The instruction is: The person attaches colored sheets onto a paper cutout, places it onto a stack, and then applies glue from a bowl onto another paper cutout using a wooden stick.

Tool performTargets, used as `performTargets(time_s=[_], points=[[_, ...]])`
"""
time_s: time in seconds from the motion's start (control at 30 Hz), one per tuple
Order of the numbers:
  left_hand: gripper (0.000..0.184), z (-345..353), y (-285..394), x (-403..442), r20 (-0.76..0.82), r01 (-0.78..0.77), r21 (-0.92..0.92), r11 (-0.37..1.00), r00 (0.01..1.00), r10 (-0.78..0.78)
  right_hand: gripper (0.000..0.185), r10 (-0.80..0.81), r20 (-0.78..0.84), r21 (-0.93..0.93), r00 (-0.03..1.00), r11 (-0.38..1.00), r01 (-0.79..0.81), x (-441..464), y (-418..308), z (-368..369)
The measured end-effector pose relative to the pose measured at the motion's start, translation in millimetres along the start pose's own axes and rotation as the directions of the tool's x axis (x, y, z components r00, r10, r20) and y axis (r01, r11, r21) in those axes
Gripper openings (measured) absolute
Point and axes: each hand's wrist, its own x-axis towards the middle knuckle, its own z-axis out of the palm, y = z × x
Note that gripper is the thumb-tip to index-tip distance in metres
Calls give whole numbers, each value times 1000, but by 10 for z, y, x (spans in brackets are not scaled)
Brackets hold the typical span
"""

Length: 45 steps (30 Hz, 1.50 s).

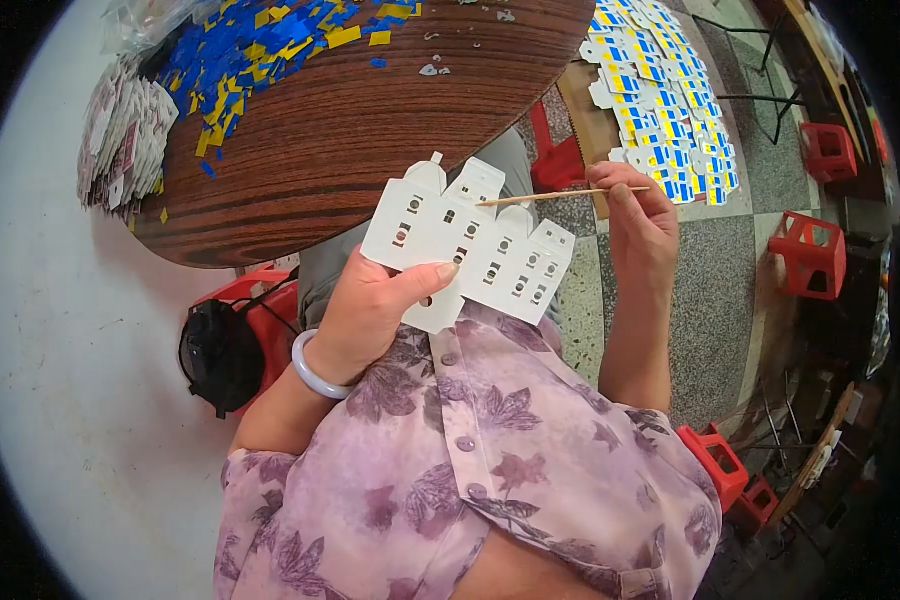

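Note:
In my left hand (375,300) is a flat, unfolded white cardboard box blank (485,235) with tabs along its far edge and several small punched cut-outs. My left thumb presses on its face near the lower middle. My right hand (635,205) pinches a thin wooden stick (560,194) between thumb and fingers. The stick points left, and its tip meets the blank near the upper tabs; whether it sits in a cut-out I cannot tell. Both things are held above my lap, in front of the table edge.
A dark wood-grain table (390,150) curves ahead, with a heap of blue and yellow scraps (260,50) on it. A stack of folded printed cards (125,140) stands at its left edge. Printed blue-yellow blanks (665,100) lie at the right. Red stools (810,255) and a black bag (220,355) are around me.

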Motion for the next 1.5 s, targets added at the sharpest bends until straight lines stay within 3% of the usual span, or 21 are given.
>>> performTargets(time_s=[0.5, 0.63, 0.73, 0.83, 0.93, 1.13, 1.5], points=[[23, -20, -9, 1, 24, 15, 7, 1000, 1000, -15, 16, 119, 86, 35, 989, 992, -122, 146, 25, -118], [24, -25, -26, 10, 27, 13, 8, 1000, 1000, -13, 15, 74, 79, 101, 994, 992, -81, 166, 31, -124], [45, -80, 0, 17, 50, 73, -2, 997, 996, -73, 16, 32, 43, 133, 999, 990, -37, 152, -2, -78], [44, -90, -1, 30, 47, 93, 20, 995, 994, -94, 15, -24, -47, 75, 999, 997, 28, 74, -37, -13], [22, -35, -21, 45, -14, 18, -60, 998, 1000, -19, 14, -69, -110, 24, 992, 997, 72, -80, -44, 77], [26, -42, -47, 71, -38, 33, -191, 981, 998, -41, 16, -88, -152, 45, 984, 994, 96, -314, 99, 240], [28, -54, -41, 58, -26, 43, -215, 976, 998, -50, 15, -63, -139, 38, 988, 997, 69, -305, 133, 244]])
